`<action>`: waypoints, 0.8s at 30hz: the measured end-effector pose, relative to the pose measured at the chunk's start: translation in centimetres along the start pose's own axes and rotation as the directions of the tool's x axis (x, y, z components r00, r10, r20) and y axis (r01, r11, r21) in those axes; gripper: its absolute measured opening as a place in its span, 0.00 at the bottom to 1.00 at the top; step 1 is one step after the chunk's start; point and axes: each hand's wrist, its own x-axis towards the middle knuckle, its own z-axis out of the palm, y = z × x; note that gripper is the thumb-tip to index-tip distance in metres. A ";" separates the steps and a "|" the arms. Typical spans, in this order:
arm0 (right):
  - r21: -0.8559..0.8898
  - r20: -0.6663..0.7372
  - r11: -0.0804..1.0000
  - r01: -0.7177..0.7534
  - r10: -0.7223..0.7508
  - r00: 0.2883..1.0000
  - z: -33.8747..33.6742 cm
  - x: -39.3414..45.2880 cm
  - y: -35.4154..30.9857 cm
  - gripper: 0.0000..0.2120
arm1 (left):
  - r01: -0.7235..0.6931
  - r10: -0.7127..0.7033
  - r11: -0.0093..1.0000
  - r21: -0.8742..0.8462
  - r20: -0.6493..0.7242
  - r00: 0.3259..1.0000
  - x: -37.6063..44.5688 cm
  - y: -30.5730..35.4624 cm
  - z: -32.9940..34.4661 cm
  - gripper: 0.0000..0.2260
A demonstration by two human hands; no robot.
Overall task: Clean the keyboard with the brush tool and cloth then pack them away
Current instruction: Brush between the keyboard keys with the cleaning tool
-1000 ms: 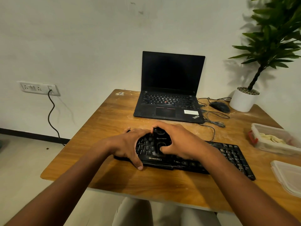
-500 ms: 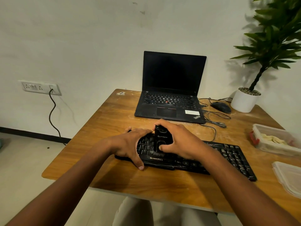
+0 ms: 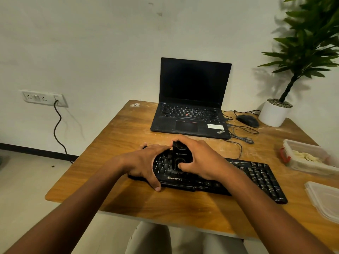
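A black keyboard (image 3: 256,175) lies across the wooden desk (image 3: 117,143) in front of me. My right hand (image 3: 200,158) grips a black brush tool (image 3: 180,154) and holds it down on the keys at the keyboard's left part. My left hand (image 3: 145,164) rests on the keyboard's left end, fingers over the back edge and thumb on the front edge. At the right stands a clear plastic box (image 3: 308,158) with a pale yellow cloth (image 3: 304,156) inside. Its clear lid (image 3: 324,198) lies near the desk's front right corner.
An open black laptop (image 3: 192,99) stands at the back of the desk. A black mouse (image 3: 247,120) and loose cables (image 3: 240,134) lie to its right. A potted plant in a white pot (image 3: 273,114) stands at the back right. The desk's front edge is close to my lap.
The brush tool in my right hand has shifted slightly over the left keys. My left hand stays on the keyboard's left end.
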 end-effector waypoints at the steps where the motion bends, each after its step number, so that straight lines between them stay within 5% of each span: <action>1: -0.040 0.024 0.999 -0.024 0.025 0.999 -0.5 -0.1 0.2 0.30 | -0.007 0.007 1.000 0.000 0.001 1.000 0.0 -0.2 0.0 0.58; 5: -0.115 0.076 0.992 -0.060 0.069 0.995 -2.2 -0.1 0.0 0.28 | 0.002 -0.002 1.000 0.005 0.019 1.000 0.2 -0.8 0.1 0.60; 12: 0.075 -0.006 0.996 0.046 -0.046 0.999 -1.9 0.1 -2.0 0.28 | 0.044 -0.044 0.999 -0.001 0.006 0.999 -1.8 -2.9 -0.6 0.64; 24: 0.050 0.042 0.988 0.149 -0.151 0.988 1.9 3.0 -5.4 0.30 | 0.043 -0.043 0.999 0.022 -0.017 0.999 -2.2 -3.9 -0.3 0.54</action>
